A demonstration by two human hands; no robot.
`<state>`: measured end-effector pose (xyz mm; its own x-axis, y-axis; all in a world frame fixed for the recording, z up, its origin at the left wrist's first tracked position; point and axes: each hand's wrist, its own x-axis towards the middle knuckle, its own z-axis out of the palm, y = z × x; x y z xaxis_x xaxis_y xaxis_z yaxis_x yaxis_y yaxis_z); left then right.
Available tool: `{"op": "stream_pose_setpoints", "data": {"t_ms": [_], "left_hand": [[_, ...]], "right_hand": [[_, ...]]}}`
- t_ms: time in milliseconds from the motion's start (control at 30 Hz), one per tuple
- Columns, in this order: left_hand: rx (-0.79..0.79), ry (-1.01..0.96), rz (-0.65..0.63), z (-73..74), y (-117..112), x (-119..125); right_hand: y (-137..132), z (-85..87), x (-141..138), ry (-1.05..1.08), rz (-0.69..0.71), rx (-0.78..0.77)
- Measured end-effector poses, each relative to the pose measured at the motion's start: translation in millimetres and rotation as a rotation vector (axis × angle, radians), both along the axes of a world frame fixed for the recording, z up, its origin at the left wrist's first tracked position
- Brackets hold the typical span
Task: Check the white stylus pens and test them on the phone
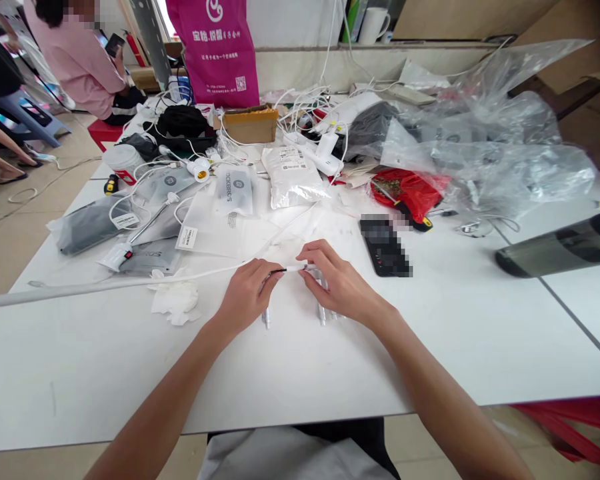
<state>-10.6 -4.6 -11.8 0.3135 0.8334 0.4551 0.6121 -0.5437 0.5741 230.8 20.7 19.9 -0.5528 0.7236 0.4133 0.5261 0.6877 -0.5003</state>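
Note:
My left hand (pixel 247 293) and my right hand (pixel 333 280) meet over the middle of the white table (pixel 430 333). Between them they pinch a thin pen-like piece (pixel 293 269), dark on the left, white on the right. My left fingers are closed on its dark end, my right fingers on its white end. A white cable (pixel 190 275) runs left from my left hand across the table. Several small silvery parts (pixel 322 313) lie under and beside my hands, one (pixel 267 319) below the left hand.
A crumpled white tissue (pixel 174 300) lies left of my hands, a dark phone (pixel 385 245) to the right. Foil pouches, cables, a cardboard box (pixel 250 123), a pink bag (pixel 220 47) and clear plastic bags (pixel 485 147) crowd the far side. A person in pink sits far left.

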Motion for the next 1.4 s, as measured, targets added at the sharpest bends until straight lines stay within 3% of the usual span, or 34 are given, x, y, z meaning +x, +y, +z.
{"op": "stream_pose_setpoints", "data": {"t_ms": [133, 300, 533, 733, 1067, 1400], "left_hand": [[-0.118, -0.017, -0.026, 3.0, -4.7, 1.5], [-0.499, -0.259, -0.110, 13.6, -18.5, 10.8], [-0.636, -0.443, -0.135, 18.9, -26.2, 21.9], [-0.629, -0.478, -0.080, 15.4, -22.9, 19.4], [-0.602, -0.490, -0.085, 19.8, -23.0, 20.2], [-0.683, -0.524, -0.147, 21.5, -26.0, 19.4]], "right_hand": [[2.4, 9.3, 6.6, 0.358, 0.011, -0.275], [-3.0, 11.8, -4.9, 0.732, 0.020, -0.319], [-11.8, 14.0, -12.5, 0.759, 0.047, -0.249], [-9.2, 20.7, -9.2, 0.814, 0.001, -0.141], [-4.2, 25.4, -8.0, 0.860, -0.100, -0.200], [-7.5, 20.3, -8.8, 0.800, -0.025, -0.217]]}}
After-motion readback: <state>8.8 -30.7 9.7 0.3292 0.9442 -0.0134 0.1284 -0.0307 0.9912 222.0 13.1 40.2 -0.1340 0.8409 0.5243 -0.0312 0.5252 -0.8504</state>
